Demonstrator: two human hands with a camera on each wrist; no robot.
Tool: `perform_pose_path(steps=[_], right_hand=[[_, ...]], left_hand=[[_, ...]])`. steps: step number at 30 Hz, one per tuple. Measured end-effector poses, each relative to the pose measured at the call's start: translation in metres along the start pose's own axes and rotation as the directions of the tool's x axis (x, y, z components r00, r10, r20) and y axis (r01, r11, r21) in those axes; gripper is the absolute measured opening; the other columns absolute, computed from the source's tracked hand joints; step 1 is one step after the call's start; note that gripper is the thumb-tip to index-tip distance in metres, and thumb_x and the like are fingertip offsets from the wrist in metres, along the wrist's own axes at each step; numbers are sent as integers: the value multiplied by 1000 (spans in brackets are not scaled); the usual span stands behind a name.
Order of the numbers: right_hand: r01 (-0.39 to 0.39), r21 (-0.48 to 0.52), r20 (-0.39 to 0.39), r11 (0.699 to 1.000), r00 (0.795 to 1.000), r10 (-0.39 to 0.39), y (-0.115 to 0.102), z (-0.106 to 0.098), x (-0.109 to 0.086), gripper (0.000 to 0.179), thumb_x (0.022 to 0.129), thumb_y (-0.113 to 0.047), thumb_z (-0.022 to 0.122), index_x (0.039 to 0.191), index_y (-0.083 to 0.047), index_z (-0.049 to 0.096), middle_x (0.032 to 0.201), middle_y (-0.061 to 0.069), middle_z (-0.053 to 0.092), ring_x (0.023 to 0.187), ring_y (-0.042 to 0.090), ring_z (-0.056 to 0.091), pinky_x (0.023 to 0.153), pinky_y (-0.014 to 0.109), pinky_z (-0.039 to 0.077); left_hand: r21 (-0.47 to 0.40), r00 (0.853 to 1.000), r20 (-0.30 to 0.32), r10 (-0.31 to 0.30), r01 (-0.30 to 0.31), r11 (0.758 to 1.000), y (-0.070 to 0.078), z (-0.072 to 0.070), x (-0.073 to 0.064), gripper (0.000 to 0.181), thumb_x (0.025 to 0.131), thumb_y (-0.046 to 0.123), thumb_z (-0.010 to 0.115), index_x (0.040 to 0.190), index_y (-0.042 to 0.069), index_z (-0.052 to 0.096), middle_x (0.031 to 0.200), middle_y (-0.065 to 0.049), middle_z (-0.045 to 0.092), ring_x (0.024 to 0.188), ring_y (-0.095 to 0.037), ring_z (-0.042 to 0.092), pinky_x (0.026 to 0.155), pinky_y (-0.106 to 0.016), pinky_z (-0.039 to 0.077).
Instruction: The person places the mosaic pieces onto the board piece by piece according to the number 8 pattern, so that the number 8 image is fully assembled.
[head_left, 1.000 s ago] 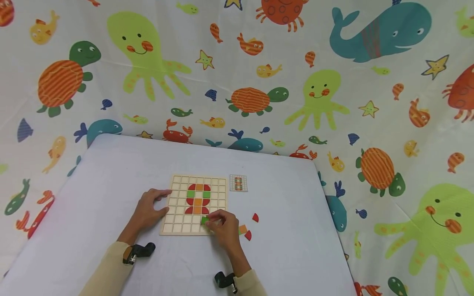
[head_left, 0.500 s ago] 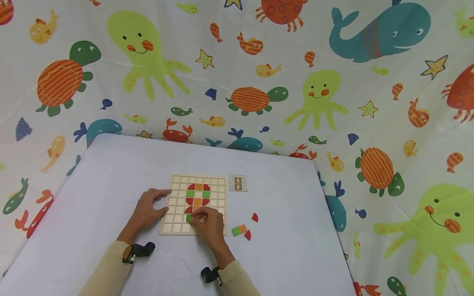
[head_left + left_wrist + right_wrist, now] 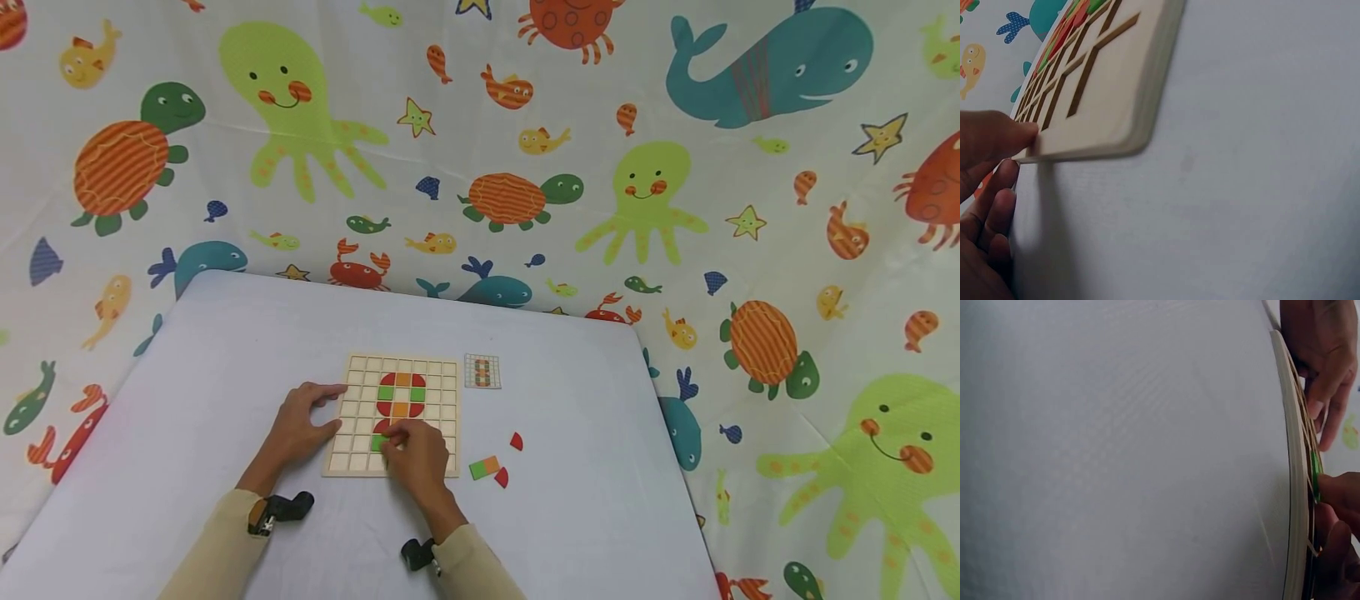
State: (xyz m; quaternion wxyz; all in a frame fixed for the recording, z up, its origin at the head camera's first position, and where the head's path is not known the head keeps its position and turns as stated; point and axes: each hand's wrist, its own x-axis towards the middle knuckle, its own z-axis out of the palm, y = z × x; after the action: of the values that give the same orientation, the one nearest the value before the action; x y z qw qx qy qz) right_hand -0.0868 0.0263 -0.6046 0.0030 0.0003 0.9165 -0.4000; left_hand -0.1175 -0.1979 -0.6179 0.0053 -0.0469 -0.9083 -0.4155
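A square wooden grid board (image 3: pixel 360 461) lies on the table, with red, orange and green tiles set in its middle columns. My right hand (image 3: pixel 422 454) is over its lower half, thumb and fingertips pinching the right side of a green square tile (image 3: pixel 378 442) at a cell below a red quarter-round tile (image 3: pixel 382 426). In the right wrist view the thumb touches the green tile's edge. My left hand (image 3: pixel 300 425) rests at the board's left edge, index finger and thumb spread apart along it. In the left wrist view the thumb (image 3: pixel 1019 139) lies over the rim.
Right of the board lie a green square tile (image 3: pixel 477 469), an orange square tile (image 3: pixel 491 463) and two red quarter-round tiles (image 3: pixel 516 441). A small pattern card (image 3: pixel 482 372) sits beyond the board's upper right corner. A printed sea-animal cloth (image 3: pixel 480 125) hangs behind the white table (image 3: pixel 585 500).
My right hand has moved left across the lower board with the green tile, bringing it to a cell under the left red tile. The left hand has stayed in place.
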Motion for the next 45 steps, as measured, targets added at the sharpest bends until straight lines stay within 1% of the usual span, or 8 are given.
perform_pose_path(steps=[7, 12, 19, 25, 31, 34, 39, 45], right_hand=[[35, -20, -20, 999, 999, -36, -1, 3, 1, 13, 83, -16, 88, 86, -26, 80, 70, -20, 60, 70, -3, 49, 61, 23, 37], [64, 36, -26, 997, 998, -63, 2, -4, 1, 13, 83, -15, 89, 85, -25, 81, 72, -17, 65, 71, -4, 53, 61, 20, 39], [22, 153, -34, 988, 999, -17, 13, -35, -2, 11, 86, -14, 88, 93, -22, 84, 81, -11, 72, 73, 0, 55, 64, 19, 42], [-19, 190, -36, 982, 999, 27, 37, -69, -3, 16, 85, -12, 87, 97, -22, 83, 84, -6, 74, 67, 6, 52, 60, 21, 44], [-67, 124, 41, 990, 997, 62, 67, -100, -7, 27, 83, -8, 87, 104, -24, 82, 96, -4, 74, 67, 9, 53, 59, 23, 46], [-50, 76, 83, 996, 996, 44, 79, -112, -10, 31, 81, -6, 89, 107, -23, 82, 102, -2, 75, 67, 9, 54, 62, 24, 45], [-20, 24, 154, 1000, 988, 16, 93, -125, -14, 32, 78, -6, 91, 107, -18, 83, 102, 2, 70, 71, 9, 53, 64, 23, 45], [32, -8, 182, 999, 983, -30, 102, -130, -15, 32, 76, -6, 93, 104, -17, 84, 102, 0, 70, 76, 9, 53, 68, 22, 45]], left_hand=[[2, 1000, -3, -2, 2, 1000, 0, 0, -1, 57, 89, 7, 78, 144, 6, 64, 127, -18, 63, 112, -31, 51, 95, -50, 41], [18, 1000, -14, 13, -13, 1000, -1, 1, -2, 56, 89, 8, 78, 143, 6, 65, 126, -18, 63, 110, -30, 51, 93, -47, 41], [20, 1000, -22, 22, -21, 1000, -1, 0, -3, 56, 88, 8, 78, 142, 6, 65, 125, -18, 63, 109, -30, 51, 91, -48, 42], [16, 1000, -19, 11, -11, 1000, -1, 0, -2, 57, 89, 8, 77, 144, 6, 64, 127, -18, 63, 111, -30, 51, 94, -49, 42], [1, 1000, -13, 6, -6, 1000, 0, 0, -3, 57, 88, 7, 78, 143, 6, 65, 128, -18, 63, 112, -31, 53, 96, -51, 43], [0, 1000, -6, 4, -4, 1000, 1, -1, -3, 56, 89, 6, 78, 143, 5, 64, 128, -18, 63, 113, -32, 53, 97, -52, 43], [4, 1000, 1, -6, 6, 1000, 3, -2, -2, 56, 89, 6, 77, 144, 6, 64, 128, -19, 63, 113, -32, 53, 97, -52, 43], [1, 1000, -1, -6, 6, 1000, 3, -1, -1, 57, 89, 7, 77, 144, 6, 64, 128, -19, 62, 113, -31, 52, 96, -51, 43]])
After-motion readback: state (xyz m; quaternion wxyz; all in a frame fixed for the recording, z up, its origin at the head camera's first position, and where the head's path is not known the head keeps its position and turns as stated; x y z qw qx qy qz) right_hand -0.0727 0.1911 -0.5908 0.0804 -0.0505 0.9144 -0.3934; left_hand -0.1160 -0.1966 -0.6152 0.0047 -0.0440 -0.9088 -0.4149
